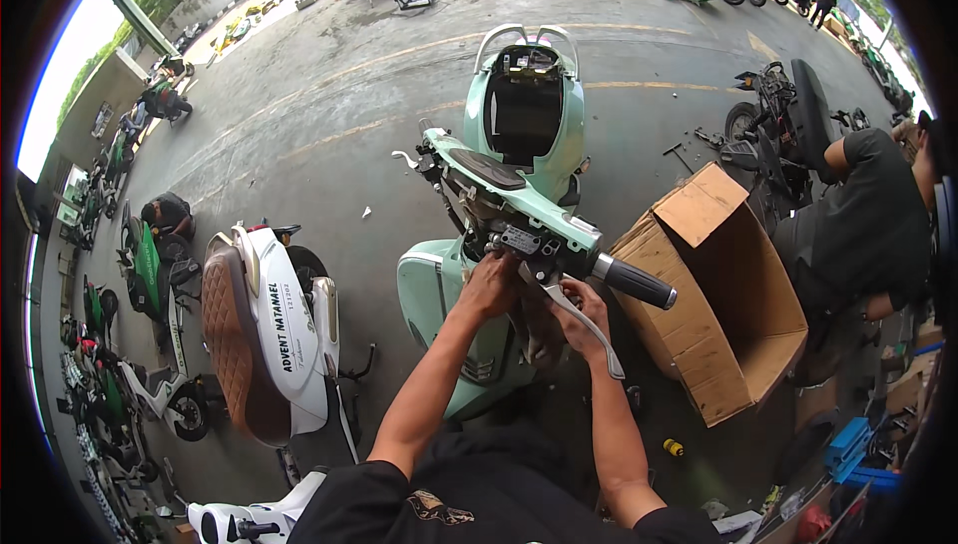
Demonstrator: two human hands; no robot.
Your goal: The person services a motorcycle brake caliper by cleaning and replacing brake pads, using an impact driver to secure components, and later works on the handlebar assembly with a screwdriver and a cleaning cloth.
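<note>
A mint-green scooter (424, 289) stands in front of me, its handlebar turned across my view. My left hand (489, 287) is closed under the brake fluid reservoir (521, 239), fingertips hidden among the parts below the bar. On the other side of the brake lever (591, 329), my right hand (581, 316) has its fingers bent in behind the lever; what they grip is hidden. The black rubber handgrip (639, 282) sticks out to the right above that hand. Further off, the dark storage opening (523, 117) in the scooter body is uncovered.
An open cardboard box (689, 294) stands close on the right, with a crouching person in dark clothes (863, 215) beyond it. A white scooter with a brown seat (274, 334) is at left. A small yellow object (674, 447) lies on the floor near my right arm.
</note>
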